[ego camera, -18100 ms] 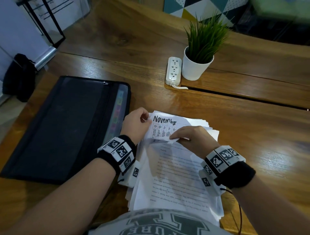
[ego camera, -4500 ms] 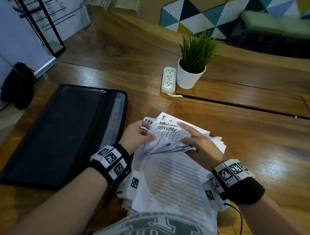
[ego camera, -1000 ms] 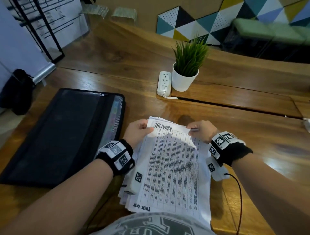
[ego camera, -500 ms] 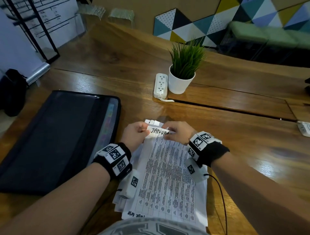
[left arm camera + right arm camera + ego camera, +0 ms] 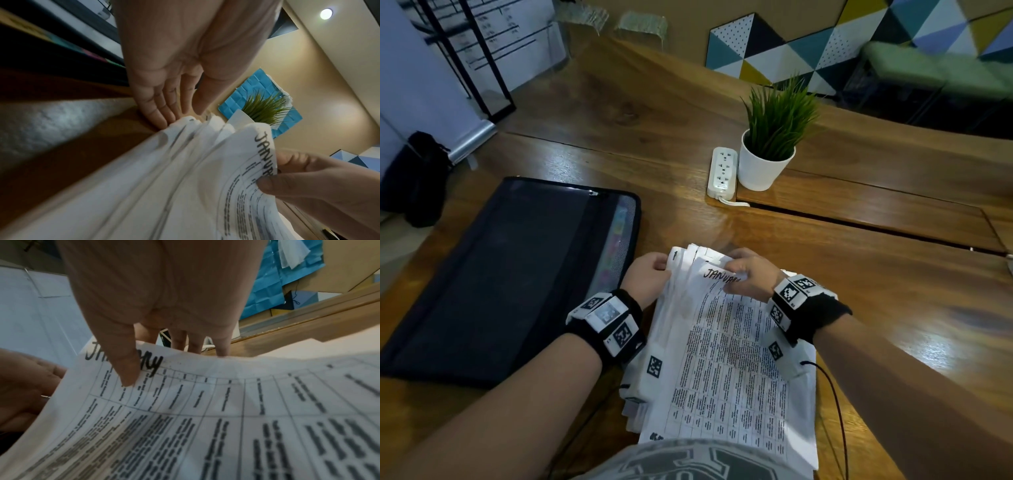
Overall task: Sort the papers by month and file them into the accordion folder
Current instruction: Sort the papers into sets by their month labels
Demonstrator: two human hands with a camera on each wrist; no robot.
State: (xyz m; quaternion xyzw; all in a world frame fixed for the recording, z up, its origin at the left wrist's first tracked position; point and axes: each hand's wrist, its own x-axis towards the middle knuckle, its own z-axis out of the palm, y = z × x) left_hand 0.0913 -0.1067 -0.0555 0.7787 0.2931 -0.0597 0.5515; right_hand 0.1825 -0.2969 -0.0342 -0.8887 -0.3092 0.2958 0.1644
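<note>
A stack of printed papers (image 5: 726, 370) lies on the wooden table in front of me. Its top sheet (image 5: 205, 418) is a table headed "JANUARY" by hand. My right hand (image 5: 734, 277) pinches that sheet's top edge, with the thumb (image 5: 127, 369) on the heading and the fingers behind. My left hand (image 5: 666, 269) holds the fanned top-left corners of the sheets underneath (image 5: 185, 129), with fingers below and thumb above. The black accordion folder (image 5: 500, 274) lies flat to the left, and coloured tabs show along its right edge.
A white power strip (image 5: 722, 173) and a potted green plant (image 5: 770, 161) stand beyond the papers. A groove (image 5: 859, 222) in the tabletop crosses behind them. Bare wood (image 5: 911, 308) stretches to the right. A dark bag (image 5: 417, 178) sits on the floor at far left.
My right hand slid from the sheet's top-right corner to the middle of its top edge and now pinches it up. The sheets beneath have fanned out at the top left.
</note>
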